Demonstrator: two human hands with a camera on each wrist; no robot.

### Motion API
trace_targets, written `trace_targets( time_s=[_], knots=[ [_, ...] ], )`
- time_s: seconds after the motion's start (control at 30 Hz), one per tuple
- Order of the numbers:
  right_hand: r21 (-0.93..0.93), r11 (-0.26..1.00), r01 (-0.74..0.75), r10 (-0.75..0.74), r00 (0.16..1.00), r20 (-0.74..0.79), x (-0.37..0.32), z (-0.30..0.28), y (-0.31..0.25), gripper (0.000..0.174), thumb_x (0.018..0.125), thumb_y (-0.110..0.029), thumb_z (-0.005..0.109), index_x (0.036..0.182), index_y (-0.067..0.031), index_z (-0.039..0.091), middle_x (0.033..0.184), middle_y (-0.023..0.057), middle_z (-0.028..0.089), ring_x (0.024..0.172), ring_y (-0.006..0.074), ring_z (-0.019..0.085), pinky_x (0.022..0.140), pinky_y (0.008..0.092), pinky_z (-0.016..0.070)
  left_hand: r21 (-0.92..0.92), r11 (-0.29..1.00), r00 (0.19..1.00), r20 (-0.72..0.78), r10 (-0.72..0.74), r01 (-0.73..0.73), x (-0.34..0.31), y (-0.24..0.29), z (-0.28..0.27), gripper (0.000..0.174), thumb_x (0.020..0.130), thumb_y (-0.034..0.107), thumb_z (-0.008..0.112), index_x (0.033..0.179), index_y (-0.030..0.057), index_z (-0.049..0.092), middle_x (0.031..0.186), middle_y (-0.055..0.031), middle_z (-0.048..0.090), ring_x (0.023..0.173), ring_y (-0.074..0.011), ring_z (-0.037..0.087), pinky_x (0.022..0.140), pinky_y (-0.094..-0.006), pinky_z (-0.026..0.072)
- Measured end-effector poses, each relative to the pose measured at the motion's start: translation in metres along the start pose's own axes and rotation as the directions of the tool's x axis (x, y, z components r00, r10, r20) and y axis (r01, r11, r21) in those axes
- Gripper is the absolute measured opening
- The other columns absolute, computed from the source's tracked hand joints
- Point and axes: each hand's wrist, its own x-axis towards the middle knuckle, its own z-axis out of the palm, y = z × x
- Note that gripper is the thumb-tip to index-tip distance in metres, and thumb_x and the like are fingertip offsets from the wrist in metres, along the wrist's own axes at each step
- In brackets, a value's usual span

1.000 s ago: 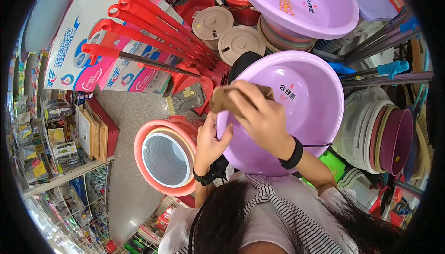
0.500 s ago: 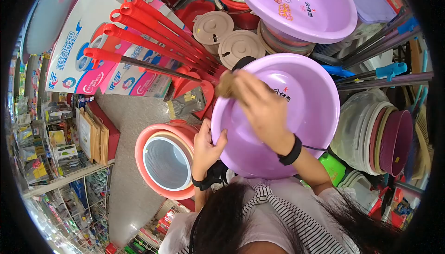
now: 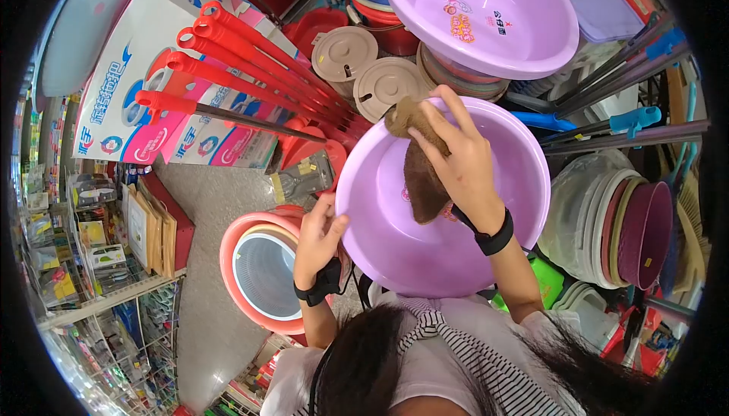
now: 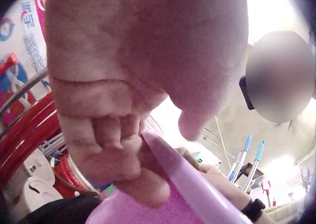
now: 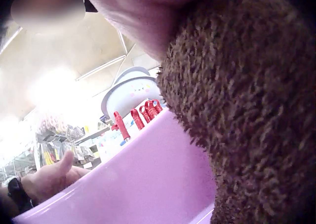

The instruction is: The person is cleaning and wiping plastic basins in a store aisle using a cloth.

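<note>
A purple basin stands tilted against the person's front in the head view. The right hand grips a brown fuzzy cloth at the basin's upper rim, part of the cloth hanging inside. At the left rim is the left hand, its fingers curled over the edge with the thumb raised off it. The left wrist view shows the left hand's fingers bent around the purple rim. Brown cloth fills the right side of the right wrist view.
Another purple basin lies on stacked tubs ahead. Red-handled tools lean before mop boxes at the upper left. A pink tub with a grey basket stands on the floor by the left hand. Stacked pails are on the right.
The right hand has moved right along the rim, and the cloth now hangs down into the basin. The left hand has loosened, its thumb lifting. The basin has shifted slightly left and down.
</note>
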Motion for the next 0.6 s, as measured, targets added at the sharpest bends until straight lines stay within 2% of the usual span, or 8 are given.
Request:
trace_targets(
  time_s=[0.07,0.17,0.3,0.37,0.4,0.47,0.5,0.6],
  knots=[
    [0.023,0.997,0.076,-0.077,0.996,0.04,0.0,0.002,0.003,0.037,0.082,-0.013,0.073,0.118,-0.0091,0.063,0.138,0.0135,0.051,0.077,0.0325,0.068,0.064,0.0393,0.056,-0.178,0.98,0.992,-0.106,0.067,-0.085,0.011,0.001,0.002,0.034,0.094,0.023,0.066,0.114,-0.0008,0.051,0.085,-0.0089,0.066,0.072,-0.0074,0.056,0.065,-0.0245,0.0464],
    [0.01,1.0,0.01,-0.011,0.994,0.109,-0.001,0.003,-0.009,0.036,0.081,-0.01,0.075,0.116,-0.0057,0.065,0.138,0.0115,0.054,0.089,0.0346,0.068,0.072,0.0387,0.0552,-0.068,0.99,0.98,-0.163,0.11,-0.123,0.026,0.018,0.008,0.031,0.094,0.018,0.065,0.116,-0.0007,0.052,0.09,-0.0117,0.067,0.081,-0.0112,0.061,0.072,-0.0282,0.0489],
    [-0.074,0.997,0.001,0.004,0.997,0.072,0.003,0.001,-0.01,0.032,0.083,-0.011,0.073,0.113,-0.0034,0.064,0.133,0.0129,0.058,0.079,0.0331,0.069,0.066,0.0377,0.0549,0.03,0.998,0.975,-0.215,0.054,-0.048,0.026,0.025,0.014,0.026,0.093,0.012,0.065,0.112,-0.0012,0.053,0.091,-0.0128,0.067,0.081,-0.0124,0.062,0.072,-0.0289,0.0491],
    [-0.205,0.978,-0.021,-0.016,0.984,-0.176,0.006,-0.001,-0.003,0.035,0.087,-0.016,0.07,0.12,-0.0079,0.065,0.124,0.0167,0.062,0.06,0.0293,0.065,0.054,0.0368,0.0519,0.032,0.998,0.967,-0.246,0.06,-0.053,0.018,0.022,0.016,0.024,0.093,0.011,0.065,0.109,-0.0013,0.053,0.09,-0.0118,0.066,0.08,-0.0123,0.061,0.072,-0.0286,0.049],
    [-0.203,0.979,-0.021,-0.016,0.984,-0.177,0.007,-0.004,0.003,0.035,0.087,-0.016,0.07,0.12,-0.0079,0.065,0.124,0.0167,0.062,0.06,0.0293,0.065,0.054,0.0368,0.0519,0.034,0.998,0.958,-0.278,0.068,-0.061,0.015,0.019,0.017,0.022,0.092,0.009,0.065,0.106,-0.0015,0.053,0.088,-0.0108,0.066,0.078,-0.0123,0.061,0.071,-0.0283,0.0488],
    [-0.217,0.956,-0.198,0.124,0.942,-0.313,0.006,-0.013,0.015,0.033,0.091,-0.02,0.066,0.12,-0.0039,0.063,0.106,0.0168,0.069,0.057,0.03,0.064,0.053,0.0381,0.051,-0.033,0.998,0.953,-0.298,0.044,-0.057,0.008,0.014,0.022,0.02,0.093,0.009,0.065,0.104,-0.0018,0.053,0.087,-0.0097,0.064,0.077,-0.0121,0.06,0.07,-0.0282,0.0486],
    [-0.163,0.929,-0.332,0.289,0.927,-0.24,0.006,-0.02,0.011,0.033,0.092,-0.02,0.065,0.119,-0.0015,0.063,0.095,0.0188,0.069,0.065,0.0329,0.067,0.059,0.0395,0.0525,-0.102,0.993,0.948,-0.316,0.018,-0.053,0.005,0.012,0.024,0.019,0.093,0.009,0.065,0.102,-0.0021,0.052,0.085,-0.0085,0.063,0.076,-0.012,0.059,0.07,-0.0281,0.0485],
    [-0.078,0.977,-0.198,0.174,0.956,-0.237,0.007,-0.018,0.011,0.033,0.093,-0.02,0.065,0.119,-0.0012,0.063,0.101,0.0198,0.068,0.077,0.0345,0.068,0.066,0.041,0.0534,-0.198,0.98,0.944,-0.329,-0.039,-0.028,0.0,0.016,0.029,0.019,0.094,0.01,0.064,0.101,-0.0028,0.052,0.086,-0.0081,0.061,0.079,-0.011,0.057,0.072,-0.0275,0.0482]
  ],
)
